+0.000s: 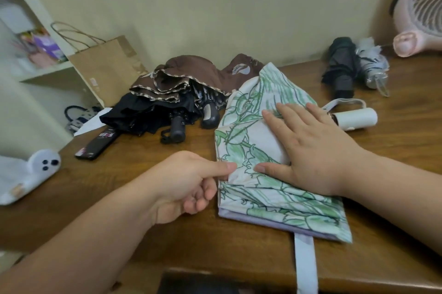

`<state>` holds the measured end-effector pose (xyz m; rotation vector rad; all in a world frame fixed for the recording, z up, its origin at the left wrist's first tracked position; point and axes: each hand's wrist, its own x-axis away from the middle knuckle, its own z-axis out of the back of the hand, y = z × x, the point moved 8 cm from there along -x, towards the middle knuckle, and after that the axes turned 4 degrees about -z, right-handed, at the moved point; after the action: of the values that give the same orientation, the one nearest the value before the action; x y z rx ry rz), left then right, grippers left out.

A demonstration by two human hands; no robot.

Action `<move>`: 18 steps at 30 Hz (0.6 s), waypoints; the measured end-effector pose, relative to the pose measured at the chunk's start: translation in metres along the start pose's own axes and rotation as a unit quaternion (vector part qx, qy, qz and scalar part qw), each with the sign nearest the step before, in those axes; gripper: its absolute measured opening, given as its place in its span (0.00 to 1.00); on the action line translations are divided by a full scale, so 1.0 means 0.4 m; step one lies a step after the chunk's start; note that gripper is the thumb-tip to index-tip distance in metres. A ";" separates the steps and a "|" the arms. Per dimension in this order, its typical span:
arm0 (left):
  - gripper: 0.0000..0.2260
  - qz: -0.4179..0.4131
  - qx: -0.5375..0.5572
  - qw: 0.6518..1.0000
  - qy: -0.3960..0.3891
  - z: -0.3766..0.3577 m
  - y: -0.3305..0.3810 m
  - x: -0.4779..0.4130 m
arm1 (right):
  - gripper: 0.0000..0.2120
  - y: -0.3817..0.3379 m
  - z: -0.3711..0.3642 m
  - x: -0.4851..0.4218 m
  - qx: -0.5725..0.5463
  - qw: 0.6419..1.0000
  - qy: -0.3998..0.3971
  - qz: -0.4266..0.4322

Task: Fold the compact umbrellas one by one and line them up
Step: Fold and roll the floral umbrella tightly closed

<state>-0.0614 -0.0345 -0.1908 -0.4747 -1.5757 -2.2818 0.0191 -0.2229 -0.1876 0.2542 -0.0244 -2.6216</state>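
The green umbrella [275,198] looks soft, light and floppy, so the flat right hand [318,150] presses it down while the left hand [186,186] pinches its cloth edge, a good holding spot.

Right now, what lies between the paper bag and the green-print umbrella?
A brown umbrella heaped on a black umbrella, both unfolded, in the head view.

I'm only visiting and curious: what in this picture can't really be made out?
Head view only.
Shaft of the green-print umbrella: under its cloth and the right hand.
Its pale strap: end cut off by the bottom edge.
Dark umbrella pile: count unclear, cloths overlap.
Shelf items: blurred.
Pink fan: cut off by the right edge.
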 end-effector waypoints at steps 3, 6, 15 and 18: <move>0.08 0.055 0.094 0.994 -0.027 -0.029 -0.016 0.003 | 0.50 -0.002 0.003 0.002 -0.004 1.000 0.000 0.002; 0.06 0.072 0.144 0.986 -0.046 -0.051 -0.025 0.001 | 0.51 -0.004 0.005 0.003 -0.007 1.000 0.004 0.004; 0.16 -0.019 -0.074 0.997 -0.026 -0.003 -0.008 -0.017 | 0.54 -0.001 0.004 0.008 -0.015 1.000 0.005 0.011; 0.18 -0.031 -0.121 0.991 -0.037 -0.002 -0.005 -0.019 | 0.57 0.001 0.001 0.009 -0.015 1.000 0.001 0.022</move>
<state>-0.0556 -0.0341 -0.1963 -0.5857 -1.3690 -2.5451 0.0162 -0.2250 -0.1878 0.2439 0.0094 -2.5764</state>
